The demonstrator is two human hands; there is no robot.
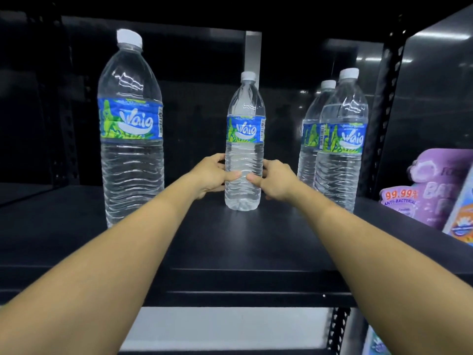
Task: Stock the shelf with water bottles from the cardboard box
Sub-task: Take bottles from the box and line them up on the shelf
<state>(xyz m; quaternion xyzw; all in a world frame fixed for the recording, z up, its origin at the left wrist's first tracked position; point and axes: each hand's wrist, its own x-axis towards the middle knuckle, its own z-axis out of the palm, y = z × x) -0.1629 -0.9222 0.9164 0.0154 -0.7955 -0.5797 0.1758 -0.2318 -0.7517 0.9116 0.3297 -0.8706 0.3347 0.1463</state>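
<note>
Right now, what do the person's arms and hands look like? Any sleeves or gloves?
Both arms are bare: no sleeve shows on the left forearm or the right forearm. The left hand and the right hand wear no gloves, and I can see no watch, bracelet or ring on the parts that show.

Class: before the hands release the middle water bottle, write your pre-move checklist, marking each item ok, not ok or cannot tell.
Middle bottle upright on the shelf: ok.
Its cap on: ok.
Left hand and right hand both grip it: ok.
Label facing front: ok.
Clear of the left bottle and right bottles: ok.
Cardboard box within reach: cannot tell, out of view.
</note>
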